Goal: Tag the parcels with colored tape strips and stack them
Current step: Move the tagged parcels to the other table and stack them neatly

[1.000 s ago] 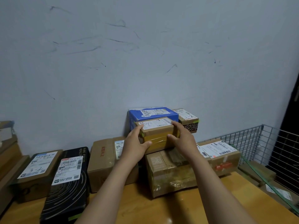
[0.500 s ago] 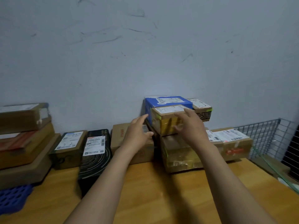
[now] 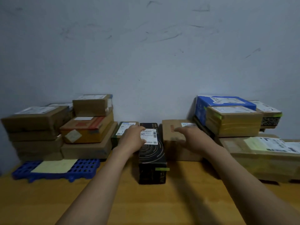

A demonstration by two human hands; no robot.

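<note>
Black parcel [image 3: 152, 161] with a white label lies lengthwise on the tabletop [image 3: 146, 202] between the two grips, a green tape strip [image 3: 162, 169] on its near end. The left grip [image 3: 132, 139] is wide at its left edge, fingers loose, holding nothing. The right grip [image 3: 189, 138], likewise wide and empty, spreads over a brown parcel [image 3: 168, 127].
</note>
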